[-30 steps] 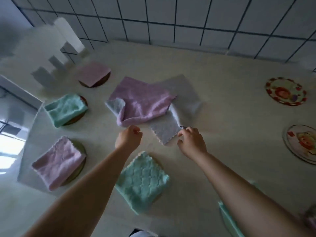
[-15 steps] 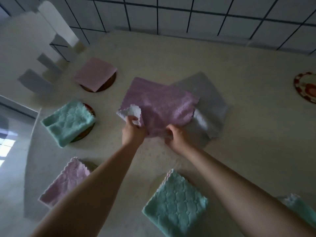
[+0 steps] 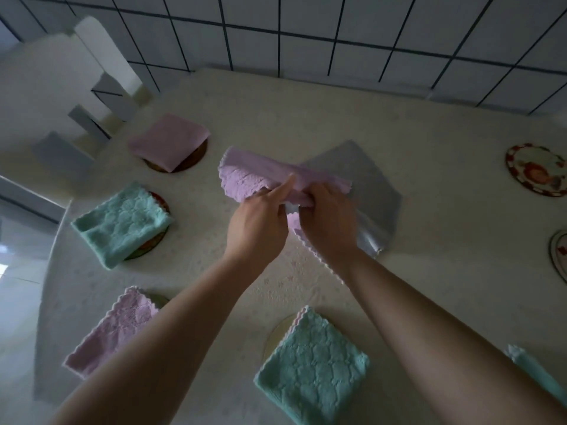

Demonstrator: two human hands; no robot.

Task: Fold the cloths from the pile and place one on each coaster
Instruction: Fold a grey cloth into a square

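At the table's centre, my left hand (image 3: 256, 223) and right hand (image 3: 326, 222) both grip the lilac cloth (image 3: 245, 176), the grey cloth (image 3: 365, 185) at three o'clock of it.

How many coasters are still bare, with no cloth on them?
2, both at the table's right edge: one patterned coaster farther back, one nearer, cut off by the frame. Others may lie outside the view.

The pale counter (image 3: 429, 167) carried coasters under folded cloths — pink (image 3: 168, 141) at ten o'clock, teal (image 3: 121, 223) at nine. A grey cloth (image 3: 365, 182) lay flat at centre — two bare coasters (image 3: 537, 170) at three.
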